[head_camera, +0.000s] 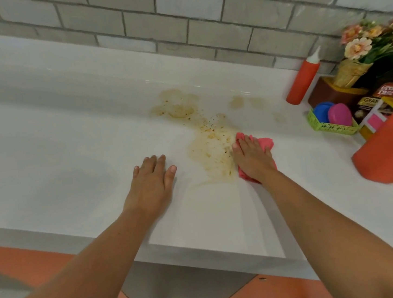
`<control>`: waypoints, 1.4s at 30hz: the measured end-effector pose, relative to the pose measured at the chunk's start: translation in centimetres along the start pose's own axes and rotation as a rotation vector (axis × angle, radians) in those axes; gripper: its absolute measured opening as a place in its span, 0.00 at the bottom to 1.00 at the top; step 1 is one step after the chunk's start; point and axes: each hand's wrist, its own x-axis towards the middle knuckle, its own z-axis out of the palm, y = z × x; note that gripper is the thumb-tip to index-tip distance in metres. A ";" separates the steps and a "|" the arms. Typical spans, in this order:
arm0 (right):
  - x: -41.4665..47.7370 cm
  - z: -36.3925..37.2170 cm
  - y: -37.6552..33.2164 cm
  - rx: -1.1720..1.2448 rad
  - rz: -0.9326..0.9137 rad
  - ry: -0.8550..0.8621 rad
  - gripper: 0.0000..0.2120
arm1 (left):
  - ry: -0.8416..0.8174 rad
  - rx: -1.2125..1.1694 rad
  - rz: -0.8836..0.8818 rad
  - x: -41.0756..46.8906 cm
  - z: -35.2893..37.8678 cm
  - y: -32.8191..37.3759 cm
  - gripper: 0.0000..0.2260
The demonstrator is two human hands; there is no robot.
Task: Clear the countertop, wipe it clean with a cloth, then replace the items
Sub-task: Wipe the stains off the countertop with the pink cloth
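Right hand (252, 157) presses crumpled pink cloth (264, 143) flat-fingered beside brown greasy stain (208, 147) on white countertop (69, 150); left hand (151, 178) braces, holding nothing. Recommend firm overlapping strokes inward.

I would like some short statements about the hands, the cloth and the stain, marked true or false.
1. The right hand presses a pink cloth on the countertop. True.
2. The left hand holds the red bottle. False: it lies flat on the countertop; the bottle stands near the wall.
3. The brownish stain reaches the cloth's left edge. True.
4. The green basket stands beside the left hand. False: it stands far right, past the cloth.
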 end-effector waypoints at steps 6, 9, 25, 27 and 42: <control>-12.1 2.2 -4.9 0.050 -0.258 -0.039 0.26 | -0.014 -0.007 0.000 -0.1 0.0 -0.1 0.25; -12.4 1.9 -4.0 0.058 -0.298 -0.052 0.24 | -0.004 -0.002 0.000 -0.1 0.0 0.0 0.25; -12.4 3.3 -8.6 -0.047 -0.431 0.007 0.24 | 0.018 -0.131 0.005 -0.2 -0.2 -0.1 0.25; -13.7 3.0 -8.0 -0.015 -0.506 -0.033 0.23 | 0.038 -0.230 -0.009 -0.3 -0.4 0.0 0.24; -9.9 4.2 -10.9 0.145 -0.389 0.080 0.23 | 0.150 -0.527 -0.011 -0.6 -1.3 0.0 0.22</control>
